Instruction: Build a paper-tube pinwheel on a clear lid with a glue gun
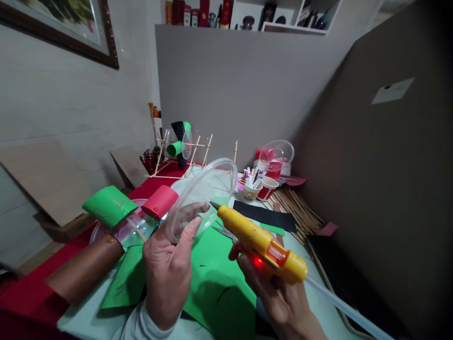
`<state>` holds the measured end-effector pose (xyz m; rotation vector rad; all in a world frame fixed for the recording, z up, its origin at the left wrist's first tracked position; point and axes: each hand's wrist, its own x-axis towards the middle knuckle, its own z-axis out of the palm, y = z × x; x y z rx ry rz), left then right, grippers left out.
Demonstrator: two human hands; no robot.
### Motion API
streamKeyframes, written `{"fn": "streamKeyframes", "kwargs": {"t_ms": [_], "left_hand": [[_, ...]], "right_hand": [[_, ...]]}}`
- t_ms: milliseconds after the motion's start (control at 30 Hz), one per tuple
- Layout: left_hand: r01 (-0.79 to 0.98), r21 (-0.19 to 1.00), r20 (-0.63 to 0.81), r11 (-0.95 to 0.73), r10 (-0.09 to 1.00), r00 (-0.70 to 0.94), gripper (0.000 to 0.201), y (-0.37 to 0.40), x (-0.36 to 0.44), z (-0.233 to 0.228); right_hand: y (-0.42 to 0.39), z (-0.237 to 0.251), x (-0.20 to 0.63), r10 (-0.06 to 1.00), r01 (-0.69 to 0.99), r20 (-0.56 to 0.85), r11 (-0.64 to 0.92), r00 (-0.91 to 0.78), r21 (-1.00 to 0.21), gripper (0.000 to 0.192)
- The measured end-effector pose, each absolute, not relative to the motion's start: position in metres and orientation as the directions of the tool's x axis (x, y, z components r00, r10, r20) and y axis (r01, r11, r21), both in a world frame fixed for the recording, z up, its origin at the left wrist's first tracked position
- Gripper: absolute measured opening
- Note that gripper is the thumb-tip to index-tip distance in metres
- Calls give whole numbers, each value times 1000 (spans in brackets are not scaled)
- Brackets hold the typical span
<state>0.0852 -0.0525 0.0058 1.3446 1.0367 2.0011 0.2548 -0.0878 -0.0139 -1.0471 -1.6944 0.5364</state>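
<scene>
Glue gun, yellow with a lit red lamp, sits in the right hand, fingers wrapped around its grip, nozzle aimed at a clear plastic dome lid. The left hand holds that lid up by its rim, fingers closed on it, above the green paper sheet on the counter. A red paper roll lies just beside the lid.

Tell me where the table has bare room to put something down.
Free: the green sheet between the left hand and the right hand holding the glue gun. Crowded: around the marker cup and the sticks.
</scene>
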Motion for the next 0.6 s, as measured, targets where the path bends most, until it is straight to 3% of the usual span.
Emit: {"fn": "streamKeyframes", "kwargs": {"t_ms": [233, 367, 600], "left_hand": [[181, 788, 607, -588, 698, -379, 16, -54, 83, 11], [144, 799, 590, -584, 714, -377, 17, -55, 82, 10], [0, 816, 534, -578, 754, -382, 20, -55, 87, 10]], "right_hand": [[-82, -2, 257, 805, 444, 562, 581, -190, -682, 19], [-79, -2, 254, 783, 421, 591, 611, -196, -670, 19], [-88, 2, 245, 857, 342, 515, 489, -18, -802, 24]]}}
